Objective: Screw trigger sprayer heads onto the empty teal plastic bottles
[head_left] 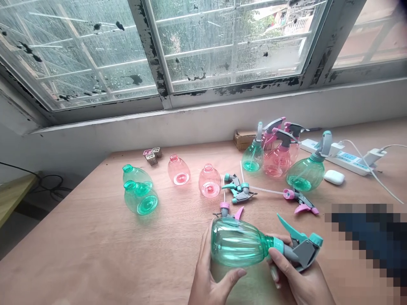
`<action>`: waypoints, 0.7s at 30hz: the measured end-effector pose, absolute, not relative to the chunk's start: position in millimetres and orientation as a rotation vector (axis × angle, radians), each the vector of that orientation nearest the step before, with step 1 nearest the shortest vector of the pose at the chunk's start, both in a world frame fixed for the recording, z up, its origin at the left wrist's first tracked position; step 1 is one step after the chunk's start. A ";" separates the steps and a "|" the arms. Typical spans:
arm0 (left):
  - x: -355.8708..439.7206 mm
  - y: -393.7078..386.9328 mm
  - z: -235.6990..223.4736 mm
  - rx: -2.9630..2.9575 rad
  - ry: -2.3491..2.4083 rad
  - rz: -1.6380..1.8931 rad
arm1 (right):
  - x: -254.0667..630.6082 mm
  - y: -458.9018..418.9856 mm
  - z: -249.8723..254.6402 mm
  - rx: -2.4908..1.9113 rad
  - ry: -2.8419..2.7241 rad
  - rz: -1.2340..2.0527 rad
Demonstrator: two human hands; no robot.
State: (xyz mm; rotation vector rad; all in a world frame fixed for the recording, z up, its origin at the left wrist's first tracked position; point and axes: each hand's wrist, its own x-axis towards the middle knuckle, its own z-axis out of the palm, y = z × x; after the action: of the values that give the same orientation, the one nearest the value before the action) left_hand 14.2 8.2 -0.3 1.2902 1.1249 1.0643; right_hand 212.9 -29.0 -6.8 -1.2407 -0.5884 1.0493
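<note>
A clear green spray bottle (238, 242) lies on its side in the air above the table's front, its base to the left. My left hand (211, 271) is wrapped around the base end, thumb below it. The fingers of my right hand (295, 271) pinch the turquoise collar of a grey-and-turquoise spray head (305, 250), which sits at the bottle's neck. Whether the collar is screwed tight I cannot tell. Just behind the bottle lies a pink-and-grey spray head (224, 208). Turquoise spray heads (240, 190) and another pink spray head (300, 201) lie farther back with their tubes.
Two open green bottles (141, 203) stand at the left, two open pink bottles (210, 182) in the middle. Several bottles with heads fitted (278, 159) stand back right by a cardboard box (243, 140). A power strip (343, 159), white earphone case (334, 177) and small blocks (151, 157) lie around.
</note>
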 end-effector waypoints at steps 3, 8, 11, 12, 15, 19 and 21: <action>14.5 7.9 -0.9 1.289 1.138 1.087 | 213.4 -28.8 -7.4 -1.219 -0.587 1.056; 15.8 6.2 -1.5 1.252 1.149 1.096 | 213.8 -30.3 -7.4 -1.196 -0.583 1.077; 16.6 4.8 -1.1 1.199 1.124 1.089 | 213.4 -31.2 -7.0 -1.202 -0.597 1.075; 16.7 4.5 -0.7 1.182 1.116 1.087 | 213.6 -31.6 -7.3 -1.214 -0.610 1.072; 16.2 4.3 1.5 1.156 1.076 1.093 | 214.9 -33.0 -10.0 -1.263 -0.653 1.068; 14.7 6.9 3.8 1.161 1.067 1.113 | 217.3 -33.8 -14.4 -1.263 -0.667 1.074; 14.2 8.6 4.2 1.182 1.097 1.103 | 218.0 -33.0 -15.1 -1.230 -0.659 1.084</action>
State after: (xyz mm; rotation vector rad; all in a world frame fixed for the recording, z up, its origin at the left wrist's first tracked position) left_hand 14.2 8.6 4.2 1.1816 1.0970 1.1027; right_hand 218.0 -33.0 -15.1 -1.2300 -0.6587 1.0840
